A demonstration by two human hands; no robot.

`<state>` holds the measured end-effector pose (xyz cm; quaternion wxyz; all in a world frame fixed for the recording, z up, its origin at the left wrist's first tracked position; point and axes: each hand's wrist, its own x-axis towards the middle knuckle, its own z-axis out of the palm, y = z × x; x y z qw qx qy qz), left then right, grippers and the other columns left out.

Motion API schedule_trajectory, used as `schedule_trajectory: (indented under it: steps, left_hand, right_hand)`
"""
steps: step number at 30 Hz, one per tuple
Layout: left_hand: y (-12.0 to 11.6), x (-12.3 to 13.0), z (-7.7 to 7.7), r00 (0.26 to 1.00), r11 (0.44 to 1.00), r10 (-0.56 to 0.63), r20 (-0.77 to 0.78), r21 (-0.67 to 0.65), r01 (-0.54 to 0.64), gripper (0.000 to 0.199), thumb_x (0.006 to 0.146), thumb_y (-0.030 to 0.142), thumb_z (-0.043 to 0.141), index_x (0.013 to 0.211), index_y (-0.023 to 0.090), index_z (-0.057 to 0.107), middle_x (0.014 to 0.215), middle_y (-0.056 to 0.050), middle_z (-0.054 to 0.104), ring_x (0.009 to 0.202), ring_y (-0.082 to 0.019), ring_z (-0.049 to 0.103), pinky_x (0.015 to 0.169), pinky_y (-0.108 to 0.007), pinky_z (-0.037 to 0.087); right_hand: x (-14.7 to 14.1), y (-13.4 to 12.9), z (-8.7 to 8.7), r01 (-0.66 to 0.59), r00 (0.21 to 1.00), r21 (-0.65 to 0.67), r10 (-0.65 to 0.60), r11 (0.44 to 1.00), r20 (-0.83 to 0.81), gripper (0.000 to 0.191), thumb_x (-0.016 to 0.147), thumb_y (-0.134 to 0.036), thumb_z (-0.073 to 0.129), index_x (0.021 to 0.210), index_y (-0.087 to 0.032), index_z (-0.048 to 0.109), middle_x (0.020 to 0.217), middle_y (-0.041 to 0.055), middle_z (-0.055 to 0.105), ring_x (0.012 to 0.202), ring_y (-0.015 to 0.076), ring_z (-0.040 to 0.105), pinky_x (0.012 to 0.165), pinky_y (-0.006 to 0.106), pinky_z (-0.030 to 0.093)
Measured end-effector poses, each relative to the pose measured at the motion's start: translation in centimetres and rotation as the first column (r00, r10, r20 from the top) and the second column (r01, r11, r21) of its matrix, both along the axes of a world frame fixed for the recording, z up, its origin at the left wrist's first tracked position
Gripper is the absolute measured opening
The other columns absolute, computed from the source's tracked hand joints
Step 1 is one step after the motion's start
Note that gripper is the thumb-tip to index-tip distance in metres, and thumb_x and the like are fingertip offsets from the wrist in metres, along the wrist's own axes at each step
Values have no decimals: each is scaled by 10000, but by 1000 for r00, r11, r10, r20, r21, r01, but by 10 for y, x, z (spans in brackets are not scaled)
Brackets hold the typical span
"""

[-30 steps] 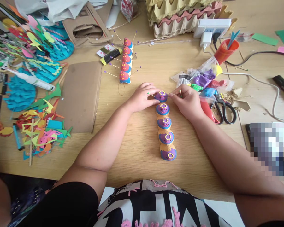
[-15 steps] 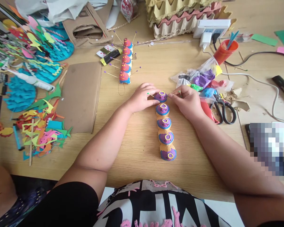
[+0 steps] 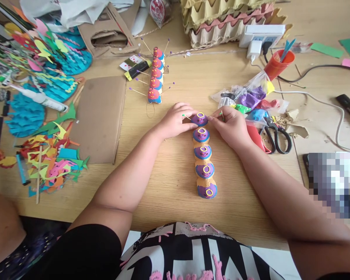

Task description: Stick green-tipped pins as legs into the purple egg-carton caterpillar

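Note:
An egg-carton caterpillar (image 3: 202, 152), painted purple, blue and orange with yellow rings, lies lengthwise on the table before me. With thumb and fingers, my left hand (image 3: 177, 120) grips its far end segment. A thin stick (image 3: 186, 117) with a green tip pokes out of that segment's left side. At the segment's right side, my right hand (image 3: 230, 123) pinches another thin green-tipped stick (image 3: 221, 114); its inner end is hidden by the fingers. Farther back stands a second egg-carton caterpillar (image 3: 155, 83), red and blue, with several purple-tipped sticks in its sides.
Black-handled scissors (image 3: 277, 136) and bags of coloured clay (image 3: 251, 97) lie to the right, near a red cup (image 3: 280, 64) and a power strip (image 3: 262, 35). Cardboard (image 3: 100, 120), paper scraps (image 3: 55, 163) and a glue tube (image 3: 41, 99) are on the left. Egg trays (image 3: 227, 27) stack behind.
The view has shifted very slightly. Both hands keep their places at the caterpillar's far end, with no clear movement of the sticks.

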<state>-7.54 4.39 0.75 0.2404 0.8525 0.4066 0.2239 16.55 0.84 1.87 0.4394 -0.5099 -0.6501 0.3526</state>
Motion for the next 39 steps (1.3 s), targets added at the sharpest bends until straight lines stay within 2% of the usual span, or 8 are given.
schedule_trajectory:
  steps: [8,20,22,26,30,33,37,39]
  left_hand:
    - [0,-1,0,1000,1000,-2,-4,-5,2,428,925,382,767,1327,237,767,1326,-80,755,1402,-307,555,1270,-507,397]
    - [1,0,0,1000,1000,14,14,-19,-13,426,907,400,783,1305,249,778,1316,-84,752,1398,-310,555,1272,-512,404]
    - [1,0,0,1000,1000,13,19,-18,-12,424,902,392,792,1300,246,780,1311,-84,754,1390,-308,561,1268,-505,409]
    - [0,0,2,999,999,29,31,-26,-28,435,906,382,801,1317,243,773,1312,-87,754,1376,-307,577,1264,-505,410]
    - [-2,-2,4,997,999,35,63,-41,-32,458,922,367,790,1367,266,747,1363,-70,743,1408,-291,567,1283,-492,396]
    - [-2,-4,4,996,998,29,89,-53,-24,474,927,352,789,1388,257,735,1407,-77,730,1434,-281,552,1302,-485,380]
    - [-4,-6,4,991,998,48,126,-58,-41,488,932,357,788,1402,239,727,1407,-94,728,1422,-271,568,1300,-477,393]
    - [-4,-6,5,986,997,58,156,-52,-50,497,925,365,797,1401,238,729,1411,-100,726,1423,-274,575,1301,-485,396]
  right_hand:
    - [-1,0,2,-8,999,7,7,1000,47,169,890,-255,760,799,-208,626,716,-18,584,668,129,482,645,305,386]
    - [-1,-4,8,-27,1000,-62,27,998,0,177,859,-318,797,837,-222,650,759,-2,616,700,143,493,652,297,392]
    - [1,-4,10,-53,998,-92,49,994,-48,167,824,-305,801,882,-226,666,810,1,631,715,140,493,663,291,405]
    - [5,-1,7,-106,964,-114,74,988,-254,264,755,-257,757,1001,-249,663,926,14,663,857,172,594,778,310,490]
    - [6,2,0,-47,943,-112,7,993,-333,234,791,-297,702,1012,-259,636,930,25,643,891,189,611,793,326,513]
    - [5,-1,1,34,964,-60,-48,998,-262,187,878,-394,702,982,-261,623,906,28,625,833,187,573,744,331,505]
    - [3,-10,10,117,992,90,-111,989,-65,277,920,-501,745,880,-254,626,803,27,569,743,182,486,702,349,481]
    - [2,-12,14,145,989,101,-141,984,-49,295,932,-516,746,866,-251,632,772,25,554,723,178,473,681,347,466]
